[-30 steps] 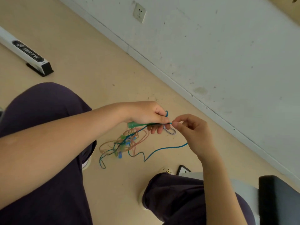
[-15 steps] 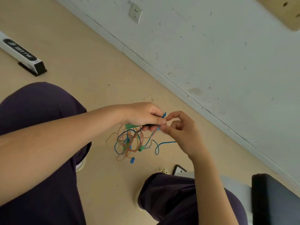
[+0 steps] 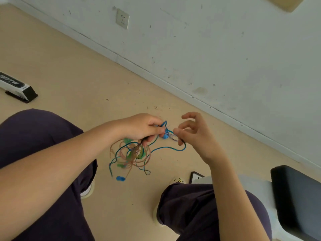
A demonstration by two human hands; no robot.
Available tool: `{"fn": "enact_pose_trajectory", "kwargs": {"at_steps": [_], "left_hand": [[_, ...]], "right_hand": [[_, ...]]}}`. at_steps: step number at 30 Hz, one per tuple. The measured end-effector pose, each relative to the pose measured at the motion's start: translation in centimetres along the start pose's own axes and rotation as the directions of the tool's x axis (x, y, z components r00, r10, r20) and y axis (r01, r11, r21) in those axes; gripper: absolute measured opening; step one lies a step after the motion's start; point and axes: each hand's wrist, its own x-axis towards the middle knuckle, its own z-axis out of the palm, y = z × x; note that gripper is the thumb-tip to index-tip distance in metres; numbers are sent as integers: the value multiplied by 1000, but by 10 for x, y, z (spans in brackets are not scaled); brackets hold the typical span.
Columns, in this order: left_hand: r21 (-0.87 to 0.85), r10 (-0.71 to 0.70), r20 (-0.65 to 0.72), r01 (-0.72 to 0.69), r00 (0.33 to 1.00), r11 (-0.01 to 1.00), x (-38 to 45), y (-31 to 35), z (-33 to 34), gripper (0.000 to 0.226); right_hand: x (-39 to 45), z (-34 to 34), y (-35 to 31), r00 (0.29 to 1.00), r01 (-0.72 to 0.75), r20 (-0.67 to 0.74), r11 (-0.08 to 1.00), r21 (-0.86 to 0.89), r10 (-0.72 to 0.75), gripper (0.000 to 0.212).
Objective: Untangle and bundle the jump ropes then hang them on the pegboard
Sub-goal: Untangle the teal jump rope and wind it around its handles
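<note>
— Head view: where are the jump ropes [image 3: 132, 154]?

— Hanging in the air between the person's knees, above the beige floor [image 3: 73, 70]. They form a loose tangle of tan, blue and green cord, with its long axis running from the hands down and to the lower left.

— And the hands?

— The left hand [image 3: 144, 126] has its fingers curled round the top of the tangle and holds it. The right hand [image 3: 194, 134] pinches a short blue-and-white twisted section [image 3: 173, 136] between thumb and a finger, its other fingers lifted and spread.

— How does the cord lie between them?

— Nearly level from left hand to right, with a blue bead [image 3: 165, 136] on it. A blue loop [image 3: 171, 148] sags below the right hand, and a blue handle [image 3: 120, 178] dangles at the bottom, pointing down-left.

— Anything else?

— A wall socket [image 3: 122, 18] and a black seat [image 3: 295, 200] at the right.
</note>
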Motion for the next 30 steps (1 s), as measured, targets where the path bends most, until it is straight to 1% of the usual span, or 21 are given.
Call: {"fn": "enact_pose_trajectory", "kwargs": {"at_steps": [1,2,3,4,6,8,10,12,13,14,16,17,18,19,20,22,23,24,26,28,30], "left_hand": [[-21,11,1,-11,1000,1000,1,1,3,24],[-43,20,-3,-20,1000,999,1,2,5,23],[-62,28,-3,-28,1000,998,1,3,6,22],[-73,35,2,-35,999,997,1,4,6,22],[-89,47,19,-45,999,995,2,5,6,21],[-76,51,14,-49,999,996,4,5,6,16],[-35,33,14,-32,999,999,7,4,4,13],[49,-18,41,16,999,999,8,1,4,14],[136,-48,57,40,997,990,8,-2,2,14],[239,-83,73,63,994,969,9,-4,1,14],[385,-130,84,88,988,919,9,-7,-1,15],[381,-134,67,99,989,920,9,-8,-1,16],[330,-127,39,107,991,938,10,-8,-1,17],[263,-108,8,102,994,959,9,-7,-2,16],[180,-84,-17,86,996,980,9,-5,-2,16],[41,-42,-28,43,999,998,6,-1,-1,18],[1,-19,-26,19,999,1000,5,1,1,21],[-25,4,-26,-5,1000,1000,4,3,3,21],[-49,40,-37,-42,999,998,3,7,7,20],[-58,72,-49,-75,996,995,3,10,7,27],[-68,85,-59,-89,995,994,2,11,5,28]], "right_hand": [[-1,4,0,997,-14,76,1000,-25,16,40],[-2,8,0,991,-12,130,996,-89,24,39],[-3,12,-1,987,3,160,985,-173,25,37],[-2,14,-1,987,22,159,971,-240,17,33],[0,14,-4,996,56,78,958,-283,-35,22],[3,10,-2,995,77,-41,949,-305,-93,19],[5,8,2,984,66,-115,888,-455,-133,19],[5,7,4,974,41,-153,798,-601,-165,13],[6,5,3,960,33,-199,789,-614,-195,10],[6,0,2,933,29,-277,814,-580,-231,9],[7,-14,0,837,49,-475,901,-432,-273,13],[7,-21,0,799,62,-538,926,-374,-271,16],[5,-27,1,794,65,-555,942,-329,-248,19],[3,-29,2,823,67,-528,959,-274,-209,19],[2,-28,2,872,65,-465,977,-201,-154,18],[0,-19,3,959,32,-279,998,-59,-48,14],[-1,-13,3,983,10,-183,1000,-15,-13,13],[-2,-7,3,995,-9,-96,1000,3,10,17],[-3,3,2,999,-37,29,998,-56,38,32],[-4,10,2,997,-31,62,991,-128,39,41],[-5,9,1,999,-15,33,995,-96,18,52]]}}
